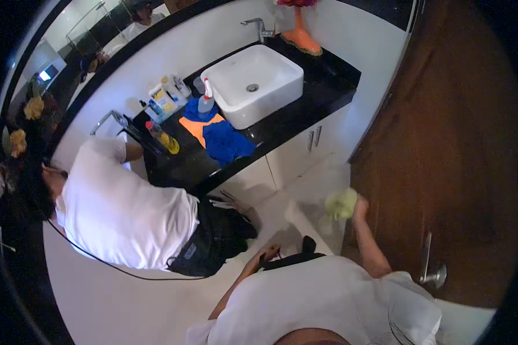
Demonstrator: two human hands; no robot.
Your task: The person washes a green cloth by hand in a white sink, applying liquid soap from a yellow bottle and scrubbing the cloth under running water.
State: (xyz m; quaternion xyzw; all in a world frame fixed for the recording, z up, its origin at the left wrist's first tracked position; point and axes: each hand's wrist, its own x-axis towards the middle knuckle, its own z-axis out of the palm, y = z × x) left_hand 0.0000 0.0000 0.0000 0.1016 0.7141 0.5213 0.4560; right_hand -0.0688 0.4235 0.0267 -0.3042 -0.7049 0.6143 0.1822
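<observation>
My right hand (360, 208) is raised and grips a pale green cloth (341, 203), pressed near the left edge of a dark brown wooden door (443, 144). The cloth looks blurred. My left hand (269, 251) hangs lower by my waist, close to a black object (293, 257); I cannot tell whether it holds it. My white shirt (328, 299) fills the bottom of the view.
Another person in a white shirt (126, 213) bends over at the left beside the black counter (322, 98). On it are a white basin (253, 83), blue cloths (227, 142), an orange cloth (198, 127) and spray bottles (206, 100). The door has a metal handle (431, 270).
</observation>
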